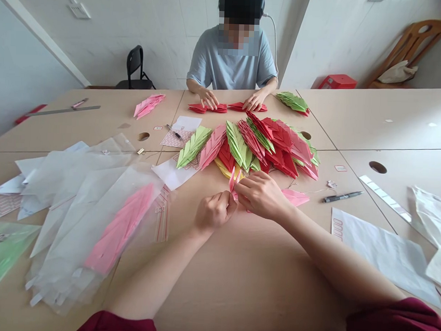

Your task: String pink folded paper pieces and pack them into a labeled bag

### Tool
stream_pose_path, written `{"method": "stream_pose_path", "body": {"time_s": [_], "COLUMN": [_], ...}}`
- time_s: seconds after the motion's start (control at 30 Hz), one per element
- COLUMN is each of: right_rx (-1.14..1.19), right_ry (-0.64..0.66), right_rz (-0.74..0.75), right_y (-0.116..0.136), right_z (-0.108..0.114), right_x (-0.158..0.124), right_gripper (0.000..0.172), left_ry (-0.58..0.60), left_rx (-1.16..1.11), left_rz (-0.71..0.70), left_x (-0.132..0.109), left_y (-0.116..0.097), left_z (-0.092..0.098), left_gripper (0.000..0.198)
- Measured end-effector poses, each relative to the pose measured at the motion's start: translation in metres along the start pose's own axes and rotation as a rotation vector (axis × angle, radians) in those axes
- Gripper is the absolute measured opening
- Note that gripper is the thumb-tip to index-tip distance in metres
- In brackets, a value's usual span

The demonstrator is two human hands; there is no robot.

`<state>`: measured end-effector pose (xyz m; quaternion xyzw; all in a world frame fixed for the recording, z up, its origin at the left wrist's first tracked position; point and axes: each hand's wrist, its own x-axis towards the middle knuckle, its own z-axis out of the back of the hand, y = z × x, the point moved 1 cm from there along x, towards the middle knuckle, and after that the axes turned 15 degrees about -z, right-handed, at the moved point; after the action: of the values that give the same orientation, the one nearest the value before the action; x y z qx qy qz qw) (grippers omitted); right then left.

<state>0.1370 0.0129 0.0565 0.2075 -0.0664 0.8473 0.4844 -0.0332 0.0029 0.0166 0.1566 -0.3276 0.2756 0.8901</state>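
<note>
My left hand [215, 209] is closed, thumb and fingers pinching the lower end of a small pink folded paper piece [233, 177]. From the other side my right hand [260, 192] grips the same piece with bent fingers. Its two pointed tips stick up between my hands. Just beyond lies a pile of pleated paper leaves, with a green one [238, 144], a red one [279, 134] and a pink one [213, 146] among them. Part of a yellow leaf [223, 168] shows beneath. Another pink folded piece [295, 197] lies behind my right wrist.
Across the table, a person [233, 59] has both hands on red folded papers [208, 108]. Clear plastic bags [85, 194], one with pink paper [122, 229], cover the left side. A pen [343, 197], a white bag [380, 248] and a cable hole [377, 167] are to the right.
</note>
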Motion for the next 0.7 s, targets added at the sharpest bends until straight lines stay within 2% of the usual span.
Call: {"method": "stream_pose_path", "body": {"time_s": [0.17, 0.27, 0.4, 0.5, 0.6, 0.7], "right_rx": [-0.040, 0.034, 0.474, 0.788, 0.888, 0.845], "right_ry": [-0.026, -0.003, 0.074, 0.122, 0.220, 0.289], "right_rz": [-0.101, -0.206, -0.414, -0.543, -0.578, -0.540], "right_y": [-0.007, -0.013, -0.023, -0.028, -0.027, -0.021], "right_z": [0.002, 0.010, 0.024, 0.024, 0.012, 0.000], "right_x": [0.001, 0.001, 0.002, 0.003, 0.004, 0.004], "right_gripper": [0.020, 0.020, 0.015, 0.026, 0.025, 0.014], "left_ry": [-0.001, 0.028, -0.020, -0.113, -0.174, -0.170], "left_rx": [0.028, -0.065, -0.358, -0.570, -0.652, -0.693], "left_rz": [0.018, 0.119, 0.446, 0.629, 0.665, 0.627], "left_x": [-0.002, -0.004, -0.009, -0.010, -0.008, -0.006], "left_y": [0.002, 0.005, 0.011, 0.016, 0.017, 0.014], "left_z": [0.001, 0.001, -0.001, -0.004, -0.005, -0.003], "left_gripper": [0.030, 0.030, 0.036, 0.040, 0.040, 0.041]}}
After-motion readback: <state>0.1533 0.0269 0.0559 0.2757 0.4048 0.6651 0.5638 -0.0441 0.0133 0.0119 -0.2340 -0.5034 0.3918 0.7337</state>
